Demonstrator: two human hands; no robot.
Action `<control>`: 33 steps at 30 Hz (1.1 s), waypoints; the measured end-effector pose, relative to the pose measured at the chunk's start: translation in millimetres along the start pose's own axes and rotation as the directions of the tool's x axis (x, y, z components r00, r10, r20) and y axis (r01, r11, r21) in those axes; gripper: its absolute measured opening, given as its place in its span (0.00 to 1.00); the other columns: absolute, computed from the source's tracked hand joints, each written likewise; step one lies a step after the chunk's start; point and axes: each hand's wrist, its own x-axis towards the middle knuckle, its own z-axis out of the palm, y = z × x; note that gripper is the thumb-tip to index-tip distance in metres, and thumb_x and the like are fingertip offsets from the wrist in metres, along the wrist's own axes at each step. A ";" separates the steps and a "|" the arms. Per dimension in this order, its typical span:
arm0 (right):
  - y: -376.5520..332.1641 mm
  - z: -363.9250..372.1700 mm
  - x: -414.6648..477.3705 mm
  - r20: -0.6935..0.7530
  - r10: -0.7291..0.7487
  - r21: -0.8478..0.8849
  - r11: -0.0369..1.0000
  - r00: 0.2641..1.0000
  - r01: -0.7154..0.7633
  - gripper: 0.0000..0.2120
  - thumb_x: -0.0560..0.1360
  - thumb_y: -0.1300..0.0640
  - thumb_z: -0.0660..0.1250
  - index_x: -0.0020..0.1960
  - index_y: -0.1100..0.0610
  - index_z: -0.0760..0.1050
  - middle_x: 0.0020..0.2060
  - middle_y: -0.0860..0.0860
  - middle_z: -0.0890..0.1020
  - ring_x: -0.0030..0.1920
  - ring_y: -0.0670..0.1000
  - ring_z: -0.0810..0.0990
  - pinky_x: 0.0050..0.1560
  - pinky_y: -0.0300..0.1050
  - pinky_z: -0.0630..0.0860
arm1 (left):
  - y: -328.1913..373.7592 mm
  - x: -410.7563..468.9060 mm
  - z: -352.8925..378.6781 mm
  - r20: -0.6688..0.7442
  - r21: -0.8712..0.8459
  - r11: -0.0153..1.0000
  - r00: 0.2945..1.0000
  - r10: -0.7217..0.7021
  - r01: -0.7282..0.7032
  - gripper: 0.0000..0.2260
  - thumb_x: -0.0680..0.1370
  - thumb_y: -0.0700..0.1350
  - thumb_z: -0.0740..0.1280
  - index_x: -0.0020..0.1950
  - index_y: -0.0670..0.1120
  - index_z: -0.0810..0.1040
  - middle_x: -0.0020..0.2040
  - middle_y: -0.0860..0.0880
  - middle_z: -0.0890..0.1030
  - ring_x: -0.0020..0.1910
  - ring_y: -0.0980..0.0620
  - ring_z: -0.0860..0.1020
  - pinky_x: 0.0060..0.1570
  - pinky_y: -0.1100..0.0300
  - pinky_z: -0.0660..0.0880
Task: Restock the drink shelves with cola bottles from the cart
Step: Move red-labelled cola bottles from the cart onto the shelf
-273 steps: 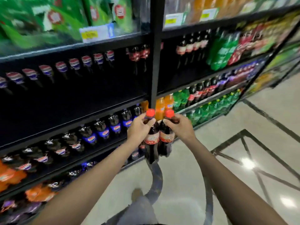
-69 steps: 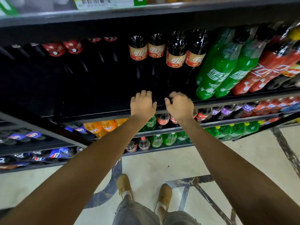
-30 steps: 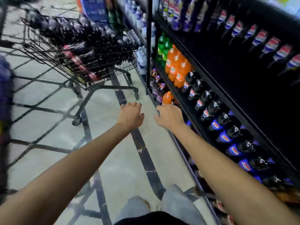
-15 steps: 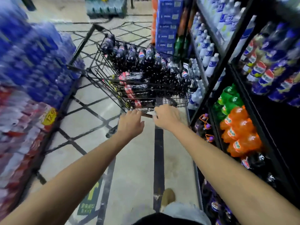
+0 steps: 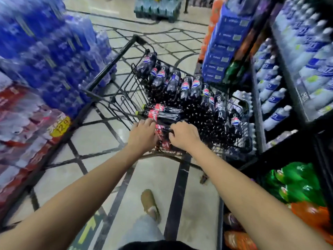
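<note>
Cola bottles (image 5: 163, 114) in cart (image 5: 112, 60), just beneath fingers (image 5: 144, 123).

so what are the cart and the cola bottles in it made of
Cart: looks like metal wire with a black coating, thin rods joined in an open grid, floor visible through it.
Cola bottles: probably clear plastic, glossy, with bright glints over the dark drink and thin printed wrap labels.

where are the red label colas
Head view: the red-label cola bottles lie sideways at the near left of the cart, just beyond the left hand and right hand.
</note>
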 end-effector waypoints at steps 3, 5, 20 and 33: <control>13.9 3.4 46.7 0.054 0.018 -0.005 1.000 0.998 -0.018 0.14 0.79 0.51 0.57 0.56 0.58 0.76 0.51 0.55 0.80 0.54 0.57 0.77 0.42 0.47 0.67 | -14.1 47.9 11.8 0.064 0.009 1.000 0.998 0.007 -0.008 0.21 0.79 0.53 0.57 0.68 0.44 0.69 0.66 0.45 0.72 0.64 0.45 0.71 0.64 0.49 0.68; 21.1 6.7 76.0 0.076 0.037 -0.013 0.999 0.996 -0.036 0.14 0.79 0.51 0.57 0.55 0.58 0.75 0.51 0.54 0.79 0.55 0.57 0.77 0.43 0.48 0.67 | -22.7 73.9 19.6 0.074 -0.001 0.999 0.997 0.034 -0.034 0.20 0.80 0.54 0.56 0.67 0.44 0.70 0.65 0.45 0.73 0.64 0.45 0.72 0.64 0.49 0.67; 59.3 63.9 222.8 0.339 -0.104 0.045 0.994 0.935 0.094 0.17 0.79 0.54 0.57 0.65 0.59 0.71 0.60 0.55 0.75 0.61 0.57 0.73 0.54 0.50 0.71 | -57.6 169.2 60.6 0.410 0.092 0.960 0.869 -0.278 0.263 0.23 0.80 0.60 0.54 0.62 0.44 0.75 0.64 0.42 0.75 0.66 0.43 0.70 0.62 0.47 0.67; 102.5 121.0 249.6 0.449 -0.153 0.121 0.987 0.880 0.109 0.28 0.80 0.49 0.57 0.76 0.59 0.56 0.71 0.57 0.67 0.65 0.58 0.71 0.61 0.51 0.70 | -26.4 217.1 97.1 0.740 -0.136 0.342 0.325 -0.589 0.930 0.38 0.78 0.68 0.53 0.66 0.34 0.70 0.53 0.42 0.81 0.56 0.42 0.80 0.62 0.47 0.73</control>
